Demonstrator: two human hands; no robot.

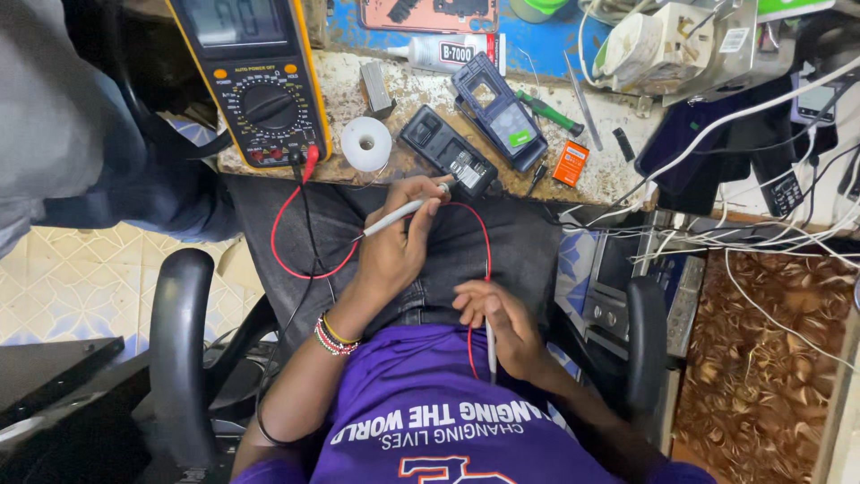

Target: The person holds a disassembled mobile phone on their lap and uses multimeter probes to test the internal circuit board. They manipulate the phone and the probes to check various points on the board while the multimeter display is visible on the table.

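My left hand, with beaded bracelets at the wrist, holds a grey-white test probe whose tip touches a small opened black phone at the bench's front edge. In my lap, my right hand grips a second probe pointing downward, with a red lead looping up from it. Red and black leads run to a yellow-and-black multimeter on the bench at the left.
A white solder spool, a blue phone frame, a green screwdriver, tweezers and a glue tube lie on the worn bench. White cables tangle at the right. Another person in grey stands left. Black chair arms flank me.
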